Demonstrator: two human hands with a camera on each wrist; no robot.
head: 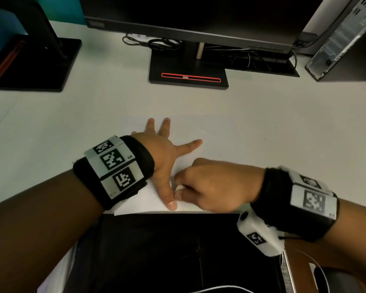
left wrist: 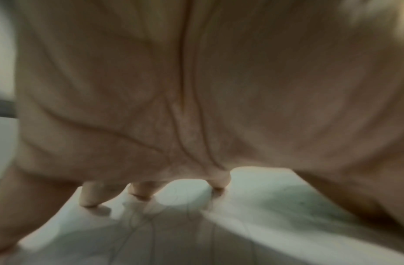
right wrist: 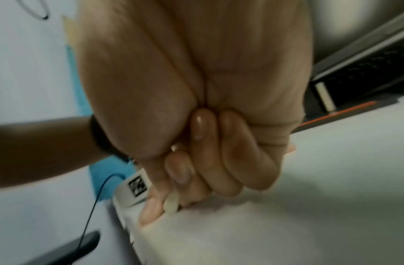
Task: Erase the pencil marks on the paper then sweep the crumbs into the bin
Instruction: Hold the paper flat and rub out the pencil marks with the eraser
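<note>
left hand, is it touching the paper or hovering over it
Touching. In the head view the left hand lies spread flat on the paper; in the left wrist view its fingertips meet the sheet with no gap.

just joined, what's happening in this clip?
A person is erasing pencil marks at a desk. The left hand lies flat with fingers spread, pinning a sheet of paper near the desk's front edge. The right hand is curled, pinching a small pale eraser against the paper beside the left thumb. No bin is in view.
</note>
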